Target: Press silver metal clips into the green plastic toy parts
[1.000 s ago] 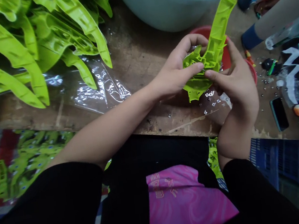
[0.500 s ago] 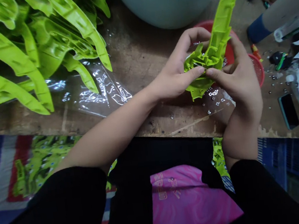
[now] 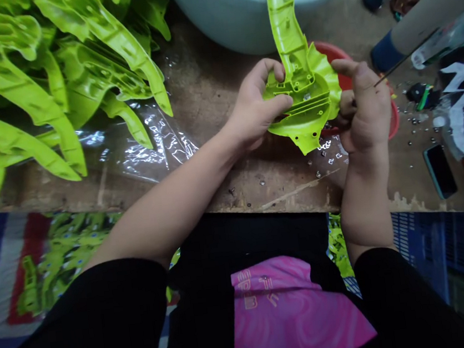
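My left hand (image 3: 255, 107) grips a lime-green plastic sword-shaped part (image 3: 300, 91) by its wide hilt end, thumb across the ribbed inner face. The long blade end points up over a pale blue basin (image 3: 234, 11). My right hand (image 3: 362, 106) sits at the part's right edge, fingers curled, and a thin dark tool shaft (image 3: 401, 62) sticks out from it to the upper right. What the fingers clasp is hidden. Small metal screws (image 3: 328, 157) lie on clear plastic just below the part.
A heap of the same green parts (image 3: 45, 78) fills the left of the worn wooden bench (image 3: 205, 87). A red bowl (image 3: 388, 117) sits behind my right hand. A phone (image 3: 440, 171), scattered screws, cardboard tubes and bottles crowd the right side.
The green part has swung from leaning right to pointing straight up, its open inner face turned toward me. My right hand let go of its front and drew back to its right edge.
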`<state>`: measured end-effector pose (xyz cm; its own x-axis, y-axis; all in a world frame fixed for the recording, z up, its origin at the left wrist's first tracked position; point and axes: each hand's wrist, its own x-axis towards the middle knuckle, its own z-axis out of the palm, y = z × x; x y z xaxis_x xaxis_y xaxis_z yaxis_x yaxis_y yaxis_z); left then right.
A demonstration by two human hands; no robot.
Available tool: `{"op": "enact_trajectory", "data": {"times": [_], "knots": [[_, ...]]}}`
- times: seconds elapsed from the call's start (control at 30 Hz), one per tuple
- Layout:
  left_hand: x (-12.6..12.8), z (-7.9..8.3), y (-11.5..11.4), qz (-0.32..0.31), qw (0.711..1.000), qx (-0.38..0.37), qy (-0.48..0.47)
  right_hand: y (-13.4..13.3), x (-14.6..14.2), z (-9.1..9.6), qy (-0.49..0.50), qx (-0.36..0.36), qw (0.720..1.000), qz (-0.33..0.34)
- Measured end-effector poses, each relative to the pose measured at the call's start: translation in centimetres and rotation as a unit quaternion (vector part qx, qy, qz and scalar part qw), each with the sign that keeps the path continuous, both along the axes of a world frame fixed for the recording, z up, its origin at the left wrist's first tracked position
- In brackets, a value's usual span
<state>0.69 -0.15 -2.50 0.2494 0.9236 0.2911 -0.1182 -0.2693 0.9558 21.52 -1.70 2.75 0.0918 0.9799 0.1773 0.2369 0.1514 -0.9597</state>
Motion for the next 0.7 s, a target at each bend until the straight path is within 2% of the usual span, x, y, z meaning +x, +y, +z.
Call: {"op": "enact_trajectory", "data": {"times": [0.13,0.23,0.33,0.43,0.53,0.6,0.7], "knots": [[-0.6,0.5,-0.2,-0.053,0.998,-0.031,0.011,1.4,0.9,-0.8,0.011,0.022,0.999,-0.022],[-0.8,0.7,-0.2,-0.087,0.995,-0.041,-0.006,2.4,1.6,-1.3,0.041,0.074,0.996,-0.038],[-0.6,0.3,-0.1,-0.112,0.992,-0.055,-0.033,2.7,2.3,-1.3,0.034,0.159,0.978,-0.131],[-0.5,-0.2,-0.1,-0.104,0.994,-0.026,-0.013,2.2,2.5,-0.8,-0.038,0.208,0.954,-0.212],[-0.5,-0.5,-0.2,-0.065,0.997,0.021,0.023,1.2,1.8,0.2,-0.056,0.235,0.95,-0.198],[-0.6,-0.3,-0.3,-0.056,0.998,0.024,0.024,0.5,0.9,0.9,-0.023,0.2,0.968,-0.151],[-0.8,0.6,-0.5,-0.069,0.997,-0.011,-0.019,0.0,-0.1,1.4,0.058,0.071,0.992,-0.089]]}}
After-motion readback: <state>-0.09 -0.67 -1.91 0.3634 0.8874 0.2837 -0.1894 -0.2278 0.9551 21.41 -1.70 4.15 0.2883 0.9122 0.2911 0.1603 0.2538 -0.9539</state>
